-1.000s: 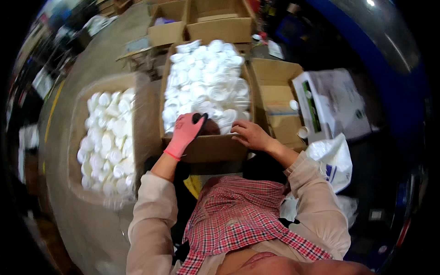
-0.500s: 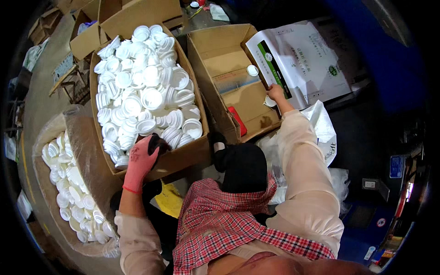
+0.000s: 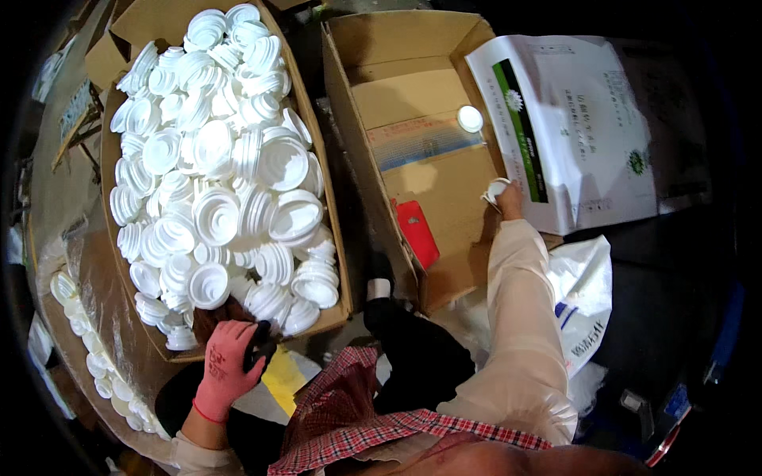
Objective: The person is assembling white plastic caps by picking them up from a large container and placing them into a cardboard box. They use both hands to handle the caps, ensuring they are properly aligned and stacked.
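A large cardboard box [image 3: 340, 270] at the left is heaped with white stepped plastic lids [image 3: 216, 216]. My left hand [image 3: 226, 363], in a pink glove with dark fingertips, is at its near edge, thumb apart from curved fingers, with nothing visible between them. My bare right hand [image 3: 511, 201] reaches to the right side of a second, shallower cardboard box [image 3: 413, 186] and grips a white plastic lid [image 3: 495, 191] by its rim. Another white lid [image 3: 470, 119] lies farther back in that box. My right fingertips are partly hidden.
A red flat object [image 3: 417, 234] lies by the second box's left wall. White printed sheeting [image 3: 567, 135] covers its right flap. A white plastic bag [image 3: 583, 293] sits nearer me. At far left, a plastic-lined container holds more white pieces [image 3: 99, 365]. Something yellow [image 3: 284, 381] lies below.
The view has moved closer to the boxes. My left hand has drawn back from the heaped lids toward the box's near edge. My right hand stays at the second box with the lid.
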Action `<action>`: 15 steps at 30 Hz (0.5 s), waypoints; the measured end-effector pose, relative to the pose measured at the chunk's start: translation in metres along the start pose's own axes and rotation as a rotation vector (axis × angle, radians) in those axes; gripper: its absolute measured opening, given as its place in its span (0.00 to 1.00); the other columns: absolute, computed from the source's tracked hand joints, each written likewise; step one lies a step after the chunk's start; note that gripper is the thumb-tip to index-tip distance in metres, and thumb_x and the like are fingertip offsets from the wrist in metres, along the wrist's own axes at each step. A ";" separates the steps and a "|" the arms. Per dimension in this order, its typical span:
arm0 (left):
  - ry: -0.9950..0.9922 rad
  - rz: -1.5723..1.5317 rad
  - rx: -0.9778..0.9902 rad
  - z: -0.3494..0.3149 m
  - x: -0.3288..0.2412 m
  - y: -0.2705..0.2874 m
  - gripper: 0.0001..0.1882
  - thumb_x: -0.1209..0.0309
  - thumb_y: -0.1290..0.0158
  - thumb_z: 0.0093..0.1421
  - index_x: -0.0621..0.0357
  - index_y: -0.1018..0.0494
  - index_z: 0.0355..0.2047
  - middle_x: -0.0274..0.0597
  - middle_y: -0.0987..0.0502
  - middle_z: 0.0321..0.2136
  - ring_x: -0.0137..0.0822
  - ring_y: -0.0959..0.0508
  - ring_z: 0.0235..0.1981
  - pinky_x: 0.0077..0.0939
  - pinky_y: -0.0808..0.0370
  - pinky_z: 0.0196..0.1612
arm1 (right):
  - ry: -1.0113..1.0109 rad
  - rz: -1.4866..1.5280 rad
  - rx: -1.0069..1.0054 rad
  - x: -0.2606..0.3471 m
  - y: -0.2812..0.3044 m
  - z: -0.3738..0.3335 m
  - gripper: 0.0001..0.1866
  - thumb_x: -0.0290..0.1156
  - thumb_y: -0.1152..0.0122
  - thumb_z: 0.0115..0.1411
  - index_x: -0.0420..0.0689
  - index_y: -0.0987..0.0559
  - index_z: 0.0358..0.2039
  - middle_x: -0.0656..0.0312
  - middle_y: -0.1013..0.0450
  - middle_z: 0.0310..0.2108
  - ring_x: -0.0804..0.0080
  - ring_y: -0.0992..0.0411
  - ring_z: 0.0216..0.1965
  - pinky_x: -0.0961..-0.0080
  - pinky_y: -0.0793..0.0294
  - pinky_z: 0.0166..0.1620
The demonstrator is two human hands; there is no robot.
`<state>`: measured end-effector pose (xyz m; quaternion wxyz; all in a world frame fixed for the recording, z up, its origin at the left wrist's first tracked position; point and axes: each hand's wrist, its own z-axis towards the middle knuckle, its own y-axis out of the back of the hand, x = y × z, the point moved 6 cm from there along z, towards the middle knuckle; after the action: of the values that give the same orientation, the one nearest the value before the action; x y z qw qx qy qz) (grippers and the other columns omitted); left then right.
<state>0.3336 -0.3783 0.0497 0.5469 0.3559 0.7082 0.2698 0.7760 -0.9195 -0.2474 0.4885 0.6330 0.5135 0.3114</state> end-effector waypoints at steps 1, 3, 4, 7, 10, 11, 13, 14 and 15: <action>-0.002 0.020 0.016 0.004 0.000 -0.002 0.27 0.71 0.39 0.40 0.64 0.29 0.43 0.50 0.27 0.37 0.52 0.29 0.42 0.42 0.31 0.47 | -0.027 -0.041 -0.004 0.003 -0.003 0.000 0.33 0.32 0.37 0.55 0.45 0.37 0.60 0.49 0.34 0.55 0.50 0.38 0.58 0.53 0.32 0.56; 0.028 0.017 0.061 0.016 0.006 -0.004 0.26 0.71 0.40 0.39 0.62 0.28 0.42 0.49 0.27 0.35 0.52 0.29 0.39 0.42 0.31 0.44 | -0.105 -0.185 -0.104 -0.005 -0.013 0.006 0.30 0.36 0.37 0.56 0.41 0.34 0.58 0.47 0.28 0.48 0.55 0.33 0.54 0.58 0.30 0.53; 0.017 -0.030 0.029 0.020 0.008 -0.002 0.25 0.72 0.40 0.38 0.62 0.28 0.41 0.48 0.27 0.34 0.52 0.28 0.38 0.42 0.31 0.43 | -0.033 -0.195 -0.042 -0.004 -0.022 0.014 0.27 0.36 0.37 0.55 0.39 0.31 0.53 0.46 0.29 0.49 0.53 0.31 0.52 0.57 0.30 0.53; 0.025 -0.119 -0.009 0.032 0.019 -0.001 0.23 0.73 0.41 0.38 0.62 0.27 0.39 0.49 0.26 0.32 0.53 0.27 0.35 0.41 0.30 0.40 | 0.205 -0.151 0.052 0.018 -0.048 0.024 0.19 0.33 0.36 0.52 0.35 0.24 0.42 0.43 0.31 0.48 0.49 0.28 0.47 0.57 0.30 0.52; 0.057 -0.187 -0.017 0.031 0.027 -0.002 0.21 0.74 0.41 0.39 0.62 0.26 0.38 0.49 0.24 0.33 0.54 0.26 0.34 0.41 0.29 0.40 | 0.402 -0.031 -0.077 0.065 -0.055 0.009 0.13 0.30 0.38 0.53 0.37 0.22 0.38 0.45 0.28 0.44 0.48 0.28 0.45 0.58 0.28 0.47; 0.048 -0.221 -0.010 0.034 0.033 -0.002 0.21 0.75 0.42 0.39 0.62 0.26 0.38 0.50 0.24 0.34 0.54 0.25 0.34 0.41 0.29 0.40 | 0.396 -0.030 -0.145 0.061 -0.064 0.018 0.12 0.29 0.38 0.53 0.38 0.22 0.37 0.46 0.28 0.43 0.47 0.28 0.44 0.58 0.28 0.46; 0.074 -0.208 -0.012 0.036 0.037 -0.001 0.21 0.75 0.41 0.39 0.63 0.26 0.38 0.52 0.23 0.34 0.55 0.24 0.36 0.42 0.28 0.42 | 0.438 0.064 -0.221 0.068 -0.072 0.024 0.09 0.28 0.39 0.54 0.40 0.23 0.36 0.46 0.29 0.43 0.46 0.28 0.42 0.57 0.28 0.44; 0.086 -0.194 -0.012 0.034 0.037 -0.002 0.20 0.75 0.41 0.39 0.63 0.26 0.37 0.53 0.23 0.33 0.55 0.24 0.37 0.43 0.28 0.42 | 0.479 0.159 -0.233 0.078 -0.063 0.023 0.08 0.28 0.39 0.54 0.40 0.24 0.35 0.46 0.30 0.42 0.46 0.29 0.41 0.57 0.28 0.44; 0.100 -0.180 -0.012 0.035 0.037 -0.003 0.20 0.75 0.40 0.39 0.64 0.25 0.37 0.53 0.23 0.33 0.55 0.24 0.37 0.43 0.28 0.42 | 0.520 0.254 -0.243 0.088 -0.054 0.021 0.07 0.28 0.40 0.54 0.40 0.24 0.34 0.47 0.31 0.42 0.45 0.29 0.41 0.56 0.29 0.43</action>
<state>0.3609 -0.3502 0.0170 0.5353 0.2735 0.7619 0.2412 0.8008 -0.8423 -0.3149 0.3703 0.5282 0.4971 0.5804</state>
